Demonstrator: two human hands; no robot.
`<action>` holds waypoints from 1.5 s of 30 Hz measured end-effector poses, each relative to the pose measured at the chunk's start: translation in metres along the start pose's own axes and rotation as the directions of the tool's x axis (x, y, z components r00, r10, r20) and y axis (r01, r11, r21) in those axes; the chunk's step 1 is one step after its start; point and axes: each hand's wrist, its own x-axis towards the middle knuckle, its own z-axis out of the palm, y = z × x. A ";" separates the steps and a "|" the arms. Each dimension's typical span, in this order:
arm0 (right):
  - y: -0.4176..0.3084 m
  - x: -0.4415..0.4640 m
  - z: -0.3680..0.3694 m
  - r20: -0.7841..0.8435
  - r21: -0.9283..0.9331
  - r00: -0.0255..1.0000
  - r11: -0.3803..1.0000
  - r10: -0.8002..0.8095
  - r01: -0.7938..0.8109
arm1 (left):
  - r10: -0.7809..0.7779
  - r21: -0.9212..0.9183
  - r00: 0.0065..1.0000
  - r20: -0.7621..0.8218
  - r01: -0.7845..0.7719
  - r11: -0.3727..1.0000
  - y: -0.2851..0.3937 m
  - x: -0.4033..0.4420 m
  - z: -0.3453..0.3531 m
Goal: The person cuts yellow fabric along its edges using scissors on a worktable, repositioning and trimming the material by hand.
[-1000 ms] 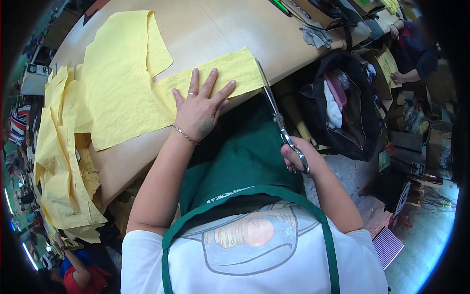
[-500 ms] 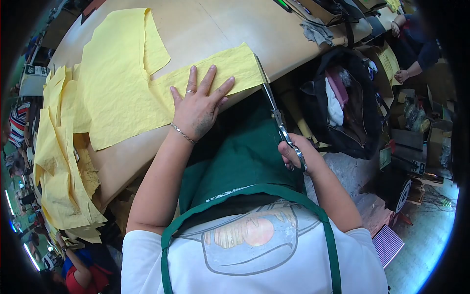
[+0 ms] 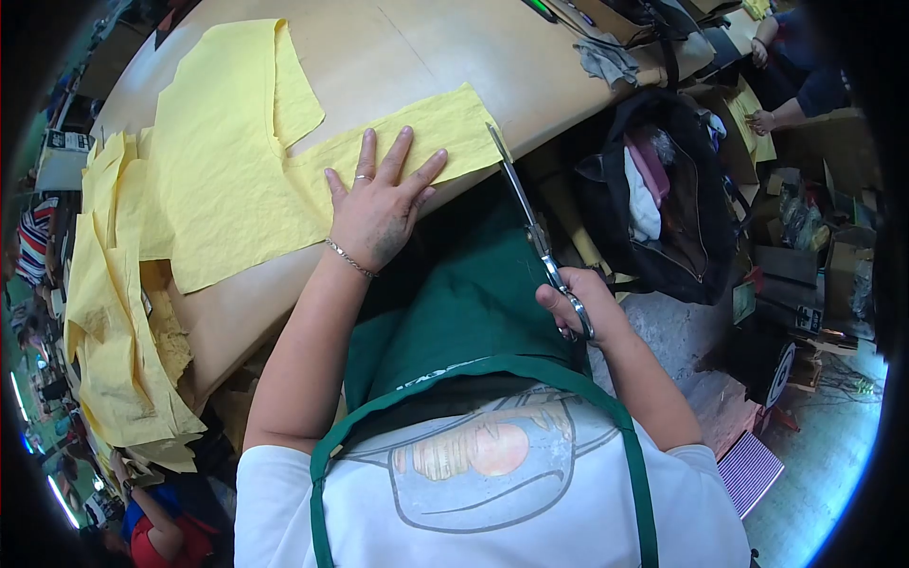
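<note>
My left hand (image 3: 374,210) lies flat with fingers spread on a yellow cloth piece (image 3: 237,180), pressing its long narrow arm to the table (image 3: 492,47). In my right hand (image 3: 592,308) is a pair of long metal scissors (image 3: 533,227), gripped by the handles. The scissor blades reach up to the right end of the cloth strip, by the table edge. Whether the blade tips lie over or around the cloth there is hard to tell. The wide part of the cloth spreads to the left, with a folded flap at its top.
More yellow cloth pieces (image 3: 114,312) hang over the table's left edge. A black open bag (image 3: 696,251) with items inside stands at the right. A grey rag (image 3: 608,62) lies near the far right corner. Another person's arm (image 3: 791,109) shows at the upper right.
The scissor tips have shifted slightly left on the cloth end, and the blades look closer together. My left hand stays pressed on the cloth.
</note>
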 end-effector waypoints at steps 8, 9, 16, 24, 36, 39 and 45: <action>-0.018 0.035 -0.010 0.085 0.083 0.996 0.997 -0.005 -0.002 | 0.018 0.017 1.000 -0.002 -0.018 1.000 0.000 0.000 -0.001; -0.020 0.036 -0.010 0.075 0.081 0.997 0.997 0.000 -0.007 | 0.016 0.014 1.000 0.002 -0.017 1.000 0.000 -0.001 -0.001; -0.020 0.030 -0.007 0.000 -0.006 1.000 1.000 0.001 -0.001 | 0.021 0.012 1.000 -0.008 -0.021 1.000 0.000 -0.001 -0.001; -0.024 0.028 -0.008 -0.013 -0.033 1.000 0.999 -0.001 0.000 | 0.019 0.014 1.000 0.005 -0.019 1.000 -0.001 0.000 -0.001; -0.042 0.055 -0.010 -0.035 -0.032 0.999 0.999 0.005 -0.006 | 0.019 -0.007 1.000 -0.016 -0.019 1.000 -0.002 -0.001 0.000; -0.042 0.050 -0.003 -0.087 -0.053 0.996 0.998 0.014 -0.019 | 0.008 -0.017 1.000 -0.016 -0.008 1.000 -0.002 -0.001 0.000; -0.023 0.048 0.004 -0.187 0.025 0.980 0.997 -0.072 0.078 | -0.152 -0.178 0.934 -0.325 0.097 0.979 -0.039 0.000 -0.006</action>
